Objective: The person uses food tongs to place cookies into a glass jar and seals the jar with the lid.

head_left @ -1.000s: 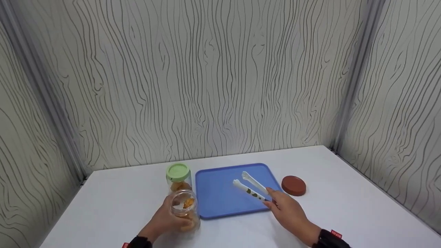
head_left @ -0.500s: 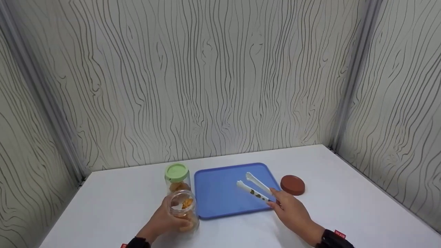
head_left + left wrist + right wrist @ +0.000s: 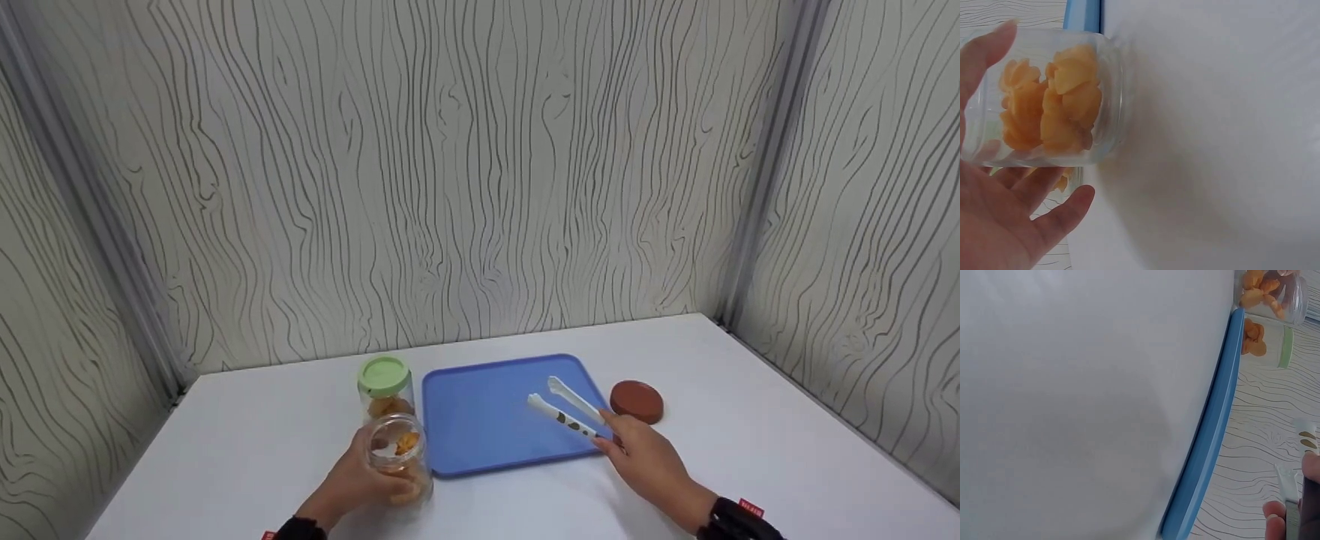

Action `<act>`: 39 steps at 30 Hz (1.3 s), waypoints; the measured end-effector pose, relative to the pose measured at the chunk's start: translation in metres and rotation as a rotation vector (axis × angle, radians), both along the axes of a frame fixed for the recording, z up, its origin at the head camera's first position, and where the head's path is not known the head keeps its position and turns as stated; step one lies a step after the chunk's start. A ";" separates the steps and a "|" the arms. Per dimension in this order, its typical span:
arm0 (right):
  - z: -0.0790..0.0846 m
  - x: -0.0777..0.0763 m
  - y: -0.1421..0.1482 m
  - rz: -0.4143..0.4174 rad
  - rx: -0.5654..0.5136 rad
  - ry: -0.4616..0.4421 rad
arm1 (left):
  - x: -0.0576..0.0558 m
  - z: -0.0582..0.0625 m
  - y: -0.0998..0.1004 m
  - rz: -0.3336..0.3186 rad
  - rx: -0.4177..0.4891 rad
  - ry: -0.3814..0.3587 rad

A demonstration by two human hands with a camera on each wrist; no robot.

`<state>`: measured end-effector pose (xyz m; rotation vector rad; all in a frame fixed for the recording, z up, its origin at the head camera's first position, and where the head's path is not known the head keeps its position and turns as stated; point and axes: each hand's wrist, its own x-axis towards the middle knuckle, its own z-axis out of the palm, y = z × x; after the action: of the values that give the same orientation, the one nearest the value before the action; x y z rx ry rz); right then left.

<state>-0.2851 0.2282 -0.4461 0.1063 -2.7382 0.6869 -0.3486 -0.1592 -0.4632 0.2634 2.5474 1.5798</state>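
My left hand (image 3: 358, 474) grips a clear open-topped jar (image 3: 420, 469) at the tray's left front corner. Orange, ruffled pieces (image 3: 1069, 107) lie inside, seen through the jar's wall in the left wrist view. In my right hand (image 3: 651, 459) I hold white tongs (image 3: 556, 414) with dark spots on one arm. Their tips are apart with nothing between them, over the right part of the blue tray (image 3: 480, 420). The right wrist view catches only the fingertips (image 3: 1275, 527) and part of the tongs.
Just behind the gripped jar stands another jar with a green lid (image 3: 385, 376), also holding orange-brown pieces. A red-brown round lid (image 3: 636, 402) lies to the right of the tray. Patterned panels (image 3: 450, 187) wall in the white table (image 3: 247, 435) behind and at the sides.
My right hand has moved slightly to the right with the tongs, away from the jar. The left hand and jar hold nearly the same place.
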 end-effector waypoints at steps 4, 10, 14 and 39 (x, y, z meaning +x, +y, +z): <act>0.000 0.000 0.003 -0.015 0.004 -0.024 | 0.001 -0.001 0.000 -0.004 0.008 0.002; -0.004 -0.001 0.008 -0.025 0.010 -0.026 | 0.002 0.000 -0.001 -0.022 0.024 -0.006; -0.006 -0.001 0.011 -0.043 0.013 -0.067 | 0.004 0.000 -0.001 -0.030 0.038 -0.002; -0.019 -0.013 0.041 -0.043 0.063 -0.092 | 0.002 0.001 -0.001 -0.013 0.031 -0.016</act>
<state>-0.2984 0.2693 -0.4655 0.0303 -2.8417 0.6079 -0.3469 -0.1601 -0.4619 0.2688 2.5061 1.6113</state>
